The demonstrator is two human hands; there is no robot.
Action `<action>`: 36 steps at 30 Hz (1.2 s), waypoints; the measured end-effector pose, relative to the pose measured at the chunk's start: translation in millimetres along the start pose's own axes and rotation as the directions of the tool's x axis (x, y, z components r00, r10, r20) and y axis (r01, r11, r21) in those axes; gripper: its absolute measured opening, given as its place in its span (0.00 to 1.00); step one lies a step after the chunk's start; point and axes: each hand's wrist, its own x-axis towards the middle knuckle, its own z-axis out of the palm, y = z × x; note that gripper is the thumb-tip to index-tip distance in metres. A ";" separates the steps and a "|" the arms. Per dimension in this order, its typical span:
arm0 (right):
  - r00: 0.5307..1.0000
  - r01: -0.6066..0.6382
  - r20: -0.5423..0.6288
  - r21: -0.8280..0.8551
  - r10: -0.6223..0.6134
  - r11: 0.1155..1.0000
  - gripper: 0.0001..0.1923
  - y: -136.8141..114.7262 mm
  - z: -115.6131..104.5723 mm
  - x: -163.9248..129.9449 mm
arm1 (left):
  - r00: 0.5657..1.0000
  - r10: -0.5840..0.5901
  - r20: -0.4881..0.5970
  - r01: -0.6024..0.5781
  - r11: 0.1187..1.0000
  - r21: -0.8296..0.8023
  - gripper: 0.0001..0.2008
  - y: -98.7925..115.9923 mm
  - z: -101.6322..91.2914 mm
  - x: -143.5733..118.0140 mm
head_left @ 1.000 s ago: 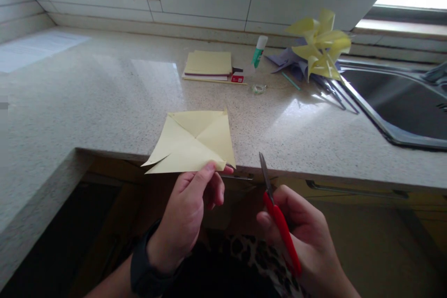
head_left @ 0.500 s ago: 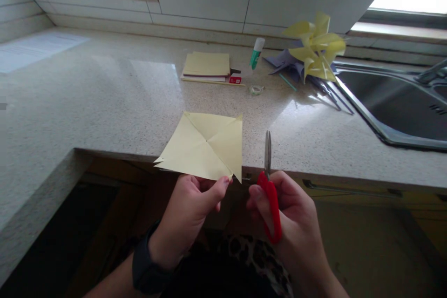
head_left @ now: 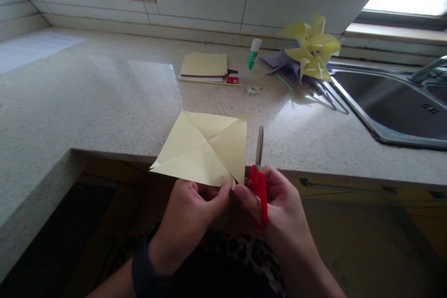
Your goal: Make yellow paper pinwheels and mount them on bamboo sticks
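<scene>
The pale yellow creased paper square is pinched at its near edge by the left hand; the red-handled scissors, blades closed, are gripped just right of it by the right hand.

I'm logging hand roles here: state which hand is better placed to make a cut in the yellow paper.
Right. The right hand grips the red scissors, blades closed, beside the yellow paper; the left hand pinches the sheet's near edge.
</scene>
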 end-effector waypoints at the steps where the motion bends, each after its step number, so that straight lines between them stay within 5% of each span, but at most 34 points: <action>1: 1.000 -0.007 0.010 0.016 0.006 1.000 0.19 0.4 -0.6 0.6 | 1.000 0.017 -0.011 -0.017 1.000 0.015 0.08 0.5 0.7 -0.4; 7: 1.000 -0.019 0.007 -0.038 0.019 0.999 0.18 6.2 -3.2 3.5 | 0.998 -0.050 0.025 0.051 0.999 -0.016 0.08 0.2 0.6 -1.0; 14: 0.999 -0.019 0.029 -0.041 0.020 0.999 0.18 10.4 -6.0 1.6 | 0.993 -0.045 0.107 0.050 0.998 -0.049 0.27 -10.4 -8.7 3.2; 22: 0.998 -0.042 0.039 0.049 0.040 0.998 0.19 16.5 -6.1 3.9 | 0.986 -0.099 0.136 0.120 0.981 -0.153 0.26 -11.5 -5.8 4.9; 27: 0.995 -0.084 0.062 0.013 0.083 0.996 0.19 18.7 -12.2 1.8 | 0.992 -0.070 0.108 0.079 0.993 -0.084 0.26 -18.0 -10.9 7.5; 31: 0.996 -0.089 0.004 -0.106 0.090 0.990 0.19 11.1 -28.0 -0.5 | 0.992 -0.063 0.113 0.067 0.997 -0.036 0.26 -23.0 -19.7 10.1; 36: 0.972 0.019 -0.208 -0.384 -0.107 0.923 0.22 -13.6 -54.2 -5.0 | 0.995 -0.042 0.093 0.046 0.998 -0.043 0.24 -25.5 -33.9 13.6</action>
